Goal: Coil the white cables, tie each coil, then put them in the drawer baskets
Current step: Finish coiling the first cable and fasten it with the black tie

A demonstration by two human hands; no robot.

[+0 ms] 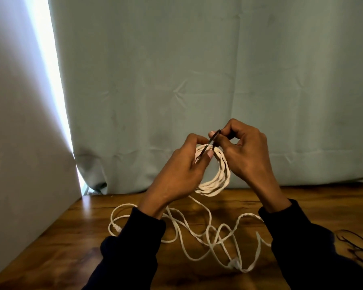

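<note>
- We hold the coil (pixel 215 174) of white cable in the air above the tabletop (pixel 88 237), our left hand (pixel 187 164) gripping its upper left side while our right hand (pixel 245 151) pinches a thin dark tie (pixel 213 141) across the top strands.
- If our left grip loosens while we work the tie, the loops can spring apart and the coil loses its shape.
- The tie is thin and we pinch it only at the fingertips, so it can slip out before we fasten it.
- If the tie catches only some strands, the rest will likely sag free later.
- A loose white cable (pixel 197 231) sprawls on the tabletop just below; whether a strand joins it to the coil we cannot tell. If so, it can drag or snag there.
- More dark ties (pixel 356 245) lie near the right edge, where a sleeve (pixel 306 237) can sweep them off.
- No drawer baskets are in view.
</note>
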